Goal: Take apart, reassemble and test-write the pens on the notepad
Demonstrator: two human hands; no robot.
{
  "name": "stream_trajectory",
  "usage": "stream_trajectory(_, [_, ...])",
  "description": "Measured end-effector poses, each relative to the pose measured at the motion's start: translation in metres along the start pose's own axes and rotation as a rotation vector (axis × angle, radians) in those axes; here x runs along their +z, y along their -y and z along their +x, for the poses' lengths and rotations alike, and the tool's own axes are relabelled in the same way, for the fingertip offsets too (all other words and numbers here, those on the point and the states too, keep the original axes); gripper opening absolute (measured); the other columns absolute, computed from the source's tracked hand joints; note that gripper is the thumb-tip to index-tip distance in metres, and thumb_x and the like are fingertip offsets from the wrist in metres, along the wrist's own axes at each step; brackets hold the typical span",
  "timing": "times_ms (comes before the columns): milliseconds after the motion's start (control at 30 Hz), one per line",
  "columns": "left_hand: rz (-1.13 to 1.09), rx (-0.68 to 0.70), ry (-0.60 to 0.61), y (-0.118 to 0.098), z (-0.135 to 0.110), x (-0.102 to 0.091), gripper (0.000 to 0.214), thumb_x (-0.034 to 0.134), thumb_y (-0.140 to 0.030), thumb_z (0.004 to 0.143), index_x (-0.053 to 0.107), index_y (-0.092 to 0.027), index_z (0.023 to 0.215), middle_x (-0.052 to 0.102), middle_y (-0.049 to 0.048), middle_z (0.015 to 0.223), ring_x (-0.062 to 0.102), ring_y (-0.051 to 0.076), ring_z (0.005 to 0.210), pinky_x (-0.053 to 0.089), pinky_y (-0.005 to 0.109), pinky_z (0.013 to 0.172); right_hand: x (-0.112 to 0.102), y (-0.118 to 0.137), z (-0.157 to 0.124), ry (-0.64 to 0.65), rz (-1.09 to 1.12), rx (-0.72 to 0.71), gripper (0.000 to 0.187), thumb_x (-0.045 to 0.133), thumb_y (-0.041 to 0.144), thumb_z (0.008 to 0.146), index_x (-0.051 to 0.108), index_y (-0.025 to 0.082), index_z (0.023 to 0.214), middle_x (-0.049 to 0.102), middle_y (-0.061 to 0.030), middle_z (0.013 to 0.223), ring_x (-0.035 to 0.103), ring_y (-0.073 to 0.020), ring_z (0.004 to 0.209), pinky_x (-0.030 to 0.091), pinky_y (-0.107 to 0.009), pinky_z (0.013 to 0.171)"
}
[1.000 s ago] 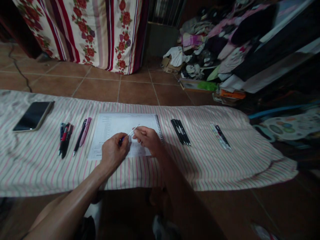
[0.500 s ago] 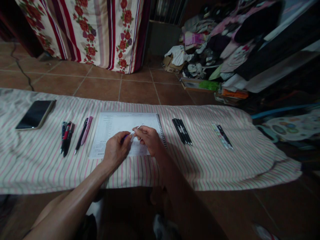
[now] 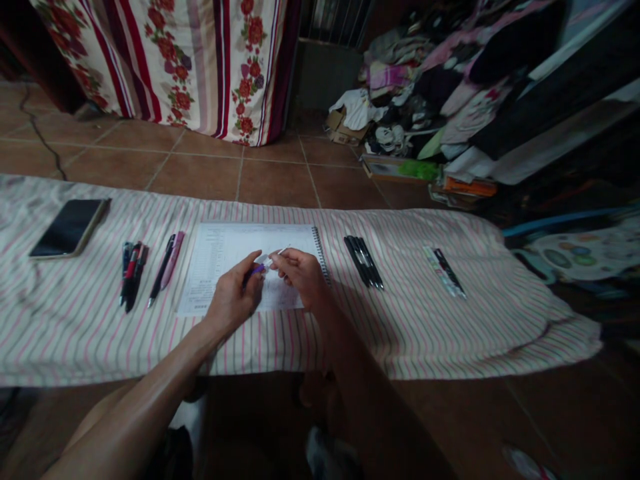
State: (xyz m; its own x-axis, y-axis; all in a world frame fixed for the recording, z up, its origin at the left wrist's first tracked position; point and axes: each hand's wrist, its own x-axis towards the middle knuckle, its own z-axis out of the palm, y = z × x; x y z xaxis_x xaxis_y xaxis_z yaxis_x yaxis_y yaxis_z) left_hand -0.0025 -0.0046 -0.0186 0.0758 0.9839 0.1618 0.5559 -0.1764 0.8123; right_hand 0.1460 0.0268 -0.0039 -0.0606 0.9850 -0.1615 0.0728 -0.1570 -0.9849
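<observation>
**Two pinches above a notebook, and how a small part might escape**

My remote view takes in the striped-cloth worktop (image 3: pixel 435 333), with the spiral notebook (image 3: pixel 250 233) between its far and near edges. Toward the far left corner lies a phone (image 3: pixel 69 229). Over the notebook I find the left hand (image 3: pixel 233 290) and the right hand (image 3: pixel 303 272) close together. Black pens (image 3: pixel 363 261) lie toward the right edge; a pink pen (image 3: pixel 173 260) lies to the notebook's left. The left hand pinches a purple piece (image 3: pixel 258 269); the right, as far as I can tell, a thin white rod (image 3: pixel 285 250). What joins them is too small to tell.

I judge the rod most at risk: slim and held by fingertips, it could slip from a loosened pinch, or bend under a crooked pull. Once dropped, it could roll over the near edge.
</observation>
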Motion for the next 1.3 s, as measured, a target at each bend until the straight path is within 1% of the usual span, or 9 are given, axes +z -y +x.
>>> stream_trajectory(233, [-0.038, -0.035, 0.007, 0.002, 0.001, 0.000, 0.039, 0.048, -0.028, 0.086, 0.055, -0.016, 0.123, 0.071, 0.0087, 0.101, 0.067, 0.019, 0.084, 0.051, 0.032, 0.077, 0.000, 0.004, -0.003, -0.007, 0.011, -0.012, 0.023, 0.062, 0.040, 0.071, 0.061, 0.018, 0.069, 0.064, -0.0004, 0.067, 0.048, -0.0080, 0.053, 0.032, -0.020, 0.045])
stream_trajectory(467, [-0.066, -0.030, 0.006, 0.001, 0.002, 0.000, 0.025, 0.053, -0.029, 0.083, 0.063, -0.017, 0.102, 0.071, 0.0056, 0.090, 0.065, 0.017, 0.080, 0.051, 0.029, 0.075, -0.001, 0.004, -0.001, -0.020, 0.023, -0.003, 0.021, 0.062, 0.039, 0.071, 0.061, 0.018, 0.068, 0.063, -0.0001, 0.067, 0.047, -0.0080, 0.053, 0.032, -0.020, 0.045])
stream_trajectory(567, [-0.033, -0.007, -0.044, 0.004, 0.002, -0.001, 0.024, 0.053, -0.029, 0.083, 0.066, -0.018, 0.101, 0.071, 0.0059, 0.092, 0.065, 0.017, 0.081, 0.050, 0.029, 0.076, -0.001, 0.005, -0.002, -0.015, 0.023, -0.012, 0.021, 0.062, 0.039, 0.071, 0.061, 0.018, 0.069, 0.063, 0.0000, 0.067, 0.047, -0.0081, 0.053, 0.032, -0.020, 0.046])
stream_trajectory(700, [-0.036, -0.031, -0.072, 0.010, 0.003, 0.001, 0.028, 0.054, -0.034, 0.083, 0.069, -0.021, 0.104, 0.069, 0.0044, 0.086, 0.062, 0.015, 0.070, 0.048, 0.028, 0.066, 0.000, 0.005, -0.002, 0.001, 0.017, -0.010, 0.020, 0.062, 0.037, 0.071, 0.062, 0.018, 0.070, 0.063, 0.0002, 0.066, 0.046, -0.0078, 0.053, 0.032, -0.020, 0.046])
stream_trajectory(867, [-0.336, -0.146, -0.013, 0.004, 0.004, 0.000, 0.031, 0.061, -0.035, 0.077, 0.070, -0.018, 0.101, 0.069, 0.0046, 0.080, 0.058, 0.014, 0.063, 0.045, 0.028, 0.061, 0.000, 0.003, -0.001, 0.006, 0.027, -0.019, 0.022, 0.063, 0.039, 0.071, 0.063, 0.017, 0.072, 0.063, -0.0001, 0.067, 0.047, -0.0080, 0.054, 0.032, -0.020, 0.046])
stream_trajectory(1000, [-0.703, -0.337, 0.178, -0.006, 0.006, -0.009, 0.027, 0.065, -0.028, 0.072, 0.071, -0.014, 0.094, 0.070, 0.0065, 0.076, 0.056, 0.012, 0.057, 0.042, 0.025, 0.055, -0.002, 0.001, -0.001, 0.017, 0.019, -0.036, 0.023, 0.063, 0.041, 0.071, 0.063, 0.017, 0.071, 0.061, 0.0011, 0.065, 0.047, -0.0081, 0.054, 0.032, -0.020, 0.047])
stream_trajectory(1067, [-0.833, -0.380, 0.258, -0.008, 0.007, -0.014, 0.027, 0.067, -0.023, 0.069, 0.072, -0.012, 0.093, 0.071, 0.0080, 0.078, 0.059, 0.013, 0.061, 0.042, 0.025, 0.058, -0.002, 0.001, -0.001, 0.021, 0.005, -0.039, 0.024, 0.063, 0.042, 0.071, 0.062, 0.018, 0.069, 0.056, 0.0031, 0.058, 0.045, -0.0081, 0.052, 0.031, -0.021, 0.047])
stream_trajectory(1167, [-0.954, -0.403, 0.266, -0.009, 0.009, -0.019, 0.026, 0.069, -0.020, 0.068, 0.072, -0.011, 0.092, 0.072, 0.0092, 0.080, 0.062, 0.016, 0.069, 0.044, 0.026, 0.063, -0.003, 0.002, -0.002, 0.026, 0.006, -0.042, 0.025, 0.063, 0.042, 0.071, 0.061, 0.018, 0.068, 0.053, 0.0042, 0.056, 0.043, -0.0075, 0.049, 0.030, -0.021, 0.046])
stream_trajectory(1300, [-0.984, -0.424, 0.265, -0.006, 0.009, -0.018, 0.025, 0.071, -0.019, 0.068, 0.071, -0.010, 0.091, 0.071, 0.0085, 0.075, 0.062, 0.015, 0.064, 0.043, 0.025, 0.060, -0.002, 0.004, -0.002, 0.043, 0.042, -0.044, 0.024, 0.064, 0.041, 0.070, 0.062, 0.017, 0.070, 0.059, 0.0023, 0.065, 0.042, -0.0068, 0.050, 0.030, -0.021, 0.046])
